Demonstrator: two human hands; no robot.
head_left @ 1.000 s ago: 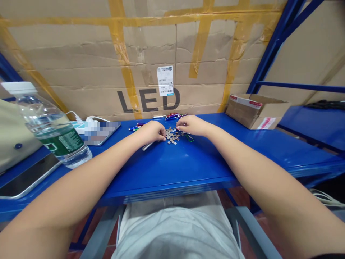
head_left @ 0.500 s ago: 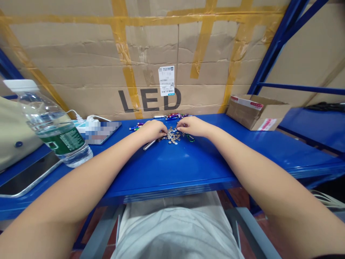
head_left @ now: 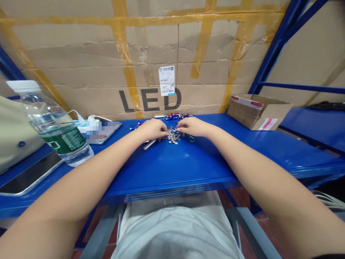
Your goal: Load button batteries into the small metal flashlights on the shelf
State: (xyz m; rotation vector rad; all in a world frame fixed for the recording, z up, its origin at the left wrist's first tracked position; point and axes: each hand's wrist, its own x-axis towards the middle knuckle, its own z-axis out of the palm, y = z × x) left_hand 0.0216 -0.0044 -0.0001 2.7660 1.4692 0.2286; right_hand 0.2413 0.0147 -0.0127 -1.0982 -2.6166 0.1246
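Moved slightly toward the far side since the earlier frame, on the left only: the thumb of the bare left hand (head_left: 153, 129), now nearer its fingertips. Barely shifted at all on the right: the bare right hand (head_left: 192, 126).

In the head view, note the loose scatter of small round metallic discs (head_left: 173, 136), silver to brownish, on the glossy blue bench (head_left: 172, 165) between both hands. Seen at its left edge, left fingertips bent in close to the thumb; at its right edge, right fingers curled, with thumb tucked near them. Cannot tell whether either pair of tips actually meets or pins a disc. Nearby, just on the near-left of the left hand, a slim silver metal tube (head_left: 149, 145); below the right hand, a green loop-shaped clip (head_left: 191, 138).

Judging by looks, expect the discs to handle as light, hard and stiff, hardly fragile, but slippery and quick to skid on smooth paint. Best to take one from the pile's rim, pinching opposite edges between thumb and forefinger, rather than pressing on the flat face.
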